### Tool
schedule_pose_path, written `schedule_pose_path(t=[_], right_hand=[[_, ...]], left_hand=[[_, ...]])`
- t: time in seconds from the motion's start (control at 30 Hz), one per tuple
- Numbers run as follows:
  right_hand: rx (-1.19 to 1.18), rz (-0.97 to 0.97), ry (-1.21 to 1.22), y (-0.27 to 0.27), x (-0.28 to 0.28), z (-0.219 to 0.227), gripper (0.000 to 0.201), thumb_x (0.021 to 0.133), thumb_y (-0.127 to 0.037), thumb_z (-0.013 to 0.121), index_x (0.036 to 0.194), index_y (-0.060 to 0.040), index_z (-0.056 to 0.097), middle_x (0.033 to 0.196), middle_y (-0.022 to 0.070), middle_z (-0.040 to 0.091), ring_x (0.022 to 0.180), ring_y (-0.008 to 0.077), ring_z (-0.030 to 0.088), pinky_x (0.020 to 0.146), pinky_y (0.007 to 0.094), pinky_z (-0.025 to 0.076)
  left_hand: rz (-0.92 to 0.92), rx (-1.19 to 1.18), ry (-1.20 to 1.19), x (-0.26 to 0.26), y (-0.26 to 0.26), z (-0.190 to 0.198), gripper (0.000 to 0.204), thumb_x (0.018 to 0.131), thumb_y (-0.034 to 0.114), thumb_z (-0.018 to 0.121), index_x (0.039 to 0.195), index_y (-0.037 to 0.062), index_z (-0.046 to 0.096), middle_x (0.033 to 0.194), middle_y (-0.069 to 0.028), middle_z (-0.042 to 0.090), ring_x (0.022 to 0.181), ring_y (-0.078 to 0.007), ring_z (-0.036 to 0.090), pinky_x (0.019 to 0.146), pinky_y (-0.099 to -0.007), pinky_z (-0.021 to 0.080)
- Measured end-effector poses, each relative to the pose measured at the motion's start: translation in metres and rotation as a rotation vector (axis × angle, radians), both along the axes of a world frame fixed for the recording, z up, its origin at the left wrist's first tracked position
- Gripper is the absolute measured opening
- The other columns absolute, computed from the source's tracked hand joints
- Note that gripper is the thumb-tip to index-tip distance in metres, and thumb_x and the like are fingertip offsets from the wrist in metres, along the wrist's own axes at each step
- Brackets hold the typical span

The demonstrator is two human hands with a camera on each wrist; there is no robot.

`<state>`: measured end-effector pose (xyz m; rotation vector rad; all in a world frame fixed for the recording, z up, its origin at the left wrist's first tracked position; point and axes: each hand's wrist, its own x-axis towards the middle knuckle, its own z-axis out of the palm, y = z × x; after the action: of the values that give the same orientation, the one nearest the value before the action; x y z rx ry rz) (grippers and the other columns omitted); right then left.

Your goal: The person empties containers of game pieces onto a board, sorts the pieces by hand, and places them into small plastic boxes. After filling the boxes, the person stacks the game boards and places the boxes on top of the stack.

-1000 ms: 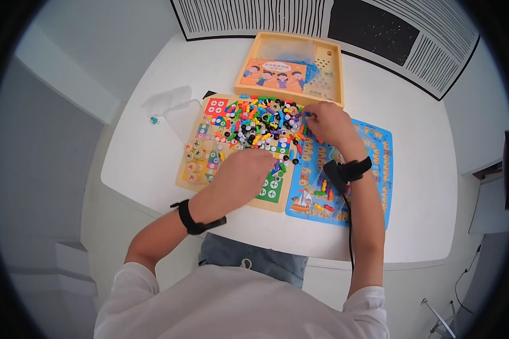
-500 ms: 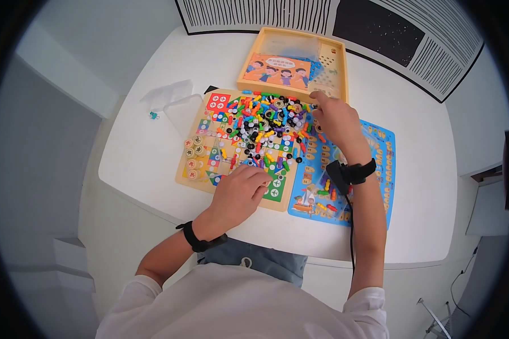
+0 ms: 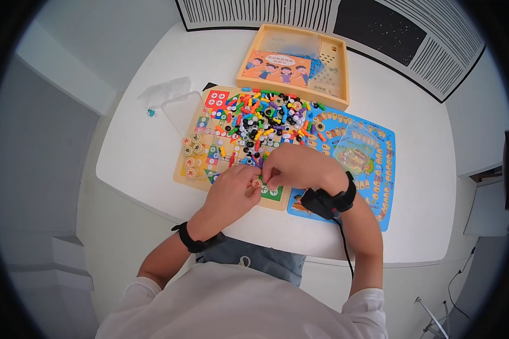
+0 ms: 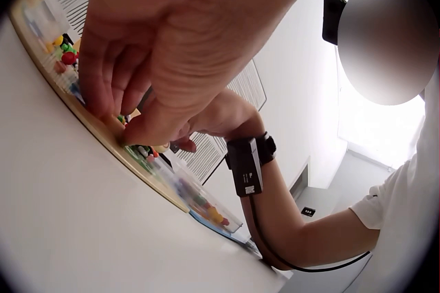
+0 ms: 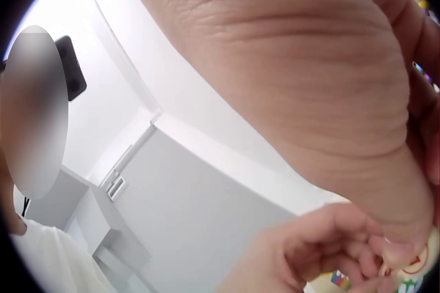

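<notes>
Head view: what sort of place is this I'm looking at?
Likely a plain indoor room, perhaps a play or recording corner: a white table with a game board, a striped black-and-white panel behind it, and a pale wall.

White curved table [image 3: 418, 186] set on pale floor [image 3: 119, 226]; grey-white walls [image 3: 96, 51] seen behind; black-and-white striped panel [image 3: 254, 12] stood along far edge; bright light cast from above.

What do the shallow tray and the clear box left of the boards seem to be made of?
The tray looks like smooth, matte wood or fibreboard, given its pale tan walls. The box seems smooth plastic, as the table shows through.
</notes>
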<state>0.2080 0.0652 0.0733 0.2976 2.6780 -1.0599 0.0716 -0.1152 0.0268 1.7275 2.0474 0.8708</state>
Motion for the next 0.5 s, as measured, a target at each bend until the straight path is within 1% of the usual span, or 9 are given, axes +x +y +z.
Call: schedule_pose_path(t=[0.03,0.13,0.2,0.23,0.3,0.33,0.4,0.43,0.5], right_hand=[[0.000,0.002,-0.001,-0.005,-0.002,-0.004,0.018,0.086,-0.019,0.081,0.100,-0.0080,0.080,0.088,0.0074,0.078,0.085,0.0256,0.075,0.075,0.0390,0.057],[0.134,-0.029,-0.024,-0.012,-0.004,-0.008,0.016,0.084,-0.021,0.082,0.094,-0.0087,0.078,0.087,0.0068,0.077,0.087,0.0270,0.075,0.076,0.0410,0.057],[0.197,-0.106,0.088,-0.007,0.002,-0.008,0.016,0.084,-0.021,0.081,0.091,-0.0085,0.076,0.088,0.0077,0.076,0.087,0.0293,0.074,0.076,0.0422,0.057],[0.199,-0.105,0.087,-0.002,0.005,-0.001,0.016,0.084,-0.021,0.081,0.091,-0.0085,0.076,0.088,0.0077,0.076,0.087,0.0293,0.074,0.076,0.0422,0.057],[0.331,-0.344,0.097,0.013,0.011,0.017,0.015,0.085,-0.020,0.079,0.093,-0.0080,0.075,0.091,0.0102,0.076,0.088,0.0311,0.074,0.077,0.0428,0.057],[0.334,-0.341,0.095,0.025,0.016,0.014,0.015,0.085,-0.020,0.079,0.093,-0.0080,0.075,0.091,0.0102,0.076,0.088,0.0311,0.074,0.077,0.0428,0.057],[0.611,-0.626,0.293,0.050,0.026,0.000,0.015,0.086,-0.018,0.077,0.097,-0.0079,0.075,0.091,0.0120,0.076,0.089,0.0324,0.074,0.078,0.0429,0.058],[0.612,-0.623,0.297,0.059,0.029,-0.003,0.015,0.086,-0.018,0.077,0.097,-0.0079,0.075,0.091,0.0120,0.076,0.089,0.0324,0.074,0.078,0.0429,0.058],[0.649,-0.739,0.097,0.073,0.033,-0.009,0.016,0.087,-0.017,0.077,0.099,-0.0078,0.075,0.092,0.0119,0.077,0.090,0.0325,0.074,0.080,0.0421,0.059]], left_hand=[[-0.002,-0.022,-0.011,-0.001,-0.001,0.001,0.026,0.086,0.009,0.076,0.112,0.0049,0.070,0.097,-0.0120,0.068,0.080,-0.0275,0.070,0.076,-0.0387,0.059],[0.003,-0.021,0.000,-0.001,-0.001,0.000,0.027,0.086,0.010,0.076,0.112,0.0049,0.070,0.098,-0.0120,0.068,0.081,-0.0276,0.070,0.076,-0.0387,0.059],[0.004,-0.013,0.014,0.000,-0.002,0.001,0.027,0.087,0.013,0.076,0.112,0.0047,0.071,0.098,-0.0117,0.068,0.081,-0.0277,0.070,0.076,-0.0393,0.058],[0.004,-0.008,0.030,0.000,-0.002,0.002,0.027,0.087,0.015,0.076,0.112,0.0046,0.071,0.098,-0.0113,0.068,0.081,-0.0278,0.070,0.077,-0.0400,0.058],[-0.015,0.042,0.085,-0.003,0.002,0.013,0.028,0.088,0.017,0.076,0.112,0.0044,0.071,0.099,-0.0111,0.069,0.083,-0.0277,0.071,0.078,-0.0406,0.058],[-0.033,0.089,0.142,-0.005,0.006,0.021,0.028,0.089,0.020,0.076,0.112,0.0041,0.071,0.100,-0.0109,0.069,0.085,-0.0277,0.071,0.079,-0.0412,0.058],[0.007,0.054,0.140,-0.012,0.020,0.041,0.029,0.090,0.021,0.076,0.112,0.0039,0.071,0.101,-0.0106,0.069,0.088,-0.0279,0.071,0.080,-0.0418,0.058],[0.044,0.019,0.143,-0.017,0.030,0.051,0.029,0.091,0.022,0.076,0.113,0.0038,0.071,0.101,-0.0102,0.070,0.091,-0.0281,0.071,0.081,-0.0424,0.057],[0.042,0.020,0.146,-0.027,0.051,0.065,0.029,0.091,0.021,0.076,0.113,0.0037,0.071,0.103,-0.0103,0.071,0.094,-0.0283,0.071,0.082,-0.0425,0.057]])
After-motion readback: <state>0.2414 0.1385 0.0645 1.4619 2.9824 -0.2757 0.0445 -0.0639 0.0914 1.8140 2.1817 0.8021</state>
